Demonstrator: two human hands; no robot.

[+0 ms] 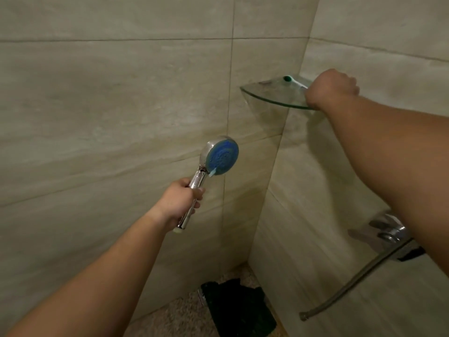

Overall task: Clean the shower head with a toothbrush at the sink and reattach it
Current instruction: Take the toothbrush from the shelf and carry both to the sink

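My left hand (181,201) grips the chrome handle of the shower head (220,158), held upright in front of the tiled wall with its round blue face turned towards me. No hose is joined to its lower end. My right hand (331,90) is raised to the glass corner shelf (267,93) and is closed around the white handle of a toothbrush (292,80), whose green head lies over the shelf.
The metal hose (357,278) hangs loose from the chrome mixer tap (388,233) on the right wall, its free end low near the floor. A dark cloth bundle (239,306) lies on the pebbled floor in the corner. Beige tiled walls meet at the corner.
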